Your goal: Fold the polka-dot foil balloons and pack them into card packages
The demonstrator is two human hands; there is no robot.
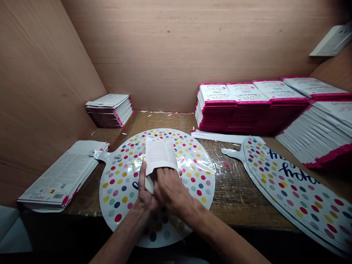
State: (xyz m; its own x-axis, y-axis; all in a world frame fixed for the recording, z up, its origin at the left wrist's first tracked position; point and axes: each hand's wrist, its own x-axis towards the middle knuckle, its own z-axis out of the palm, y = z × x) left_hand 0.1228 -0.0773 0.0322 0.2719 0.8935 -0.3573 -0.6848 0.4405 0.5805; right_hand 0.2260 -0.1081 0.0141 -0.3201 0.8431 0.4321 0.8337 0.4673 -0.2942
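A white printed paper packet (161, 152) stands with its open end towards me. My left hand (145, 187) is closed around its left side, thumb along the edge. The fingers of my right hand (170, 185) are bent together and reach into the packet's mouth. Their tips are hidden inside, so what they pinch does not show. Under both hands lies a flat, round foil balloon (196, 183) with coloured dots, its tail pointing left. Part of its dark lettering is covered by the hands and packet.
White packets (57, 172) lie stacked at left, with another stack (110, 110) behind. Several pink-edged packet stacks (247, 106) line the back right. More dotted balloons (297, 190) overhang the table's (233, 198) right front edge. Paper strips (220, 136) lie before the stacks. Wooden panels (154, 55) enclose the table.
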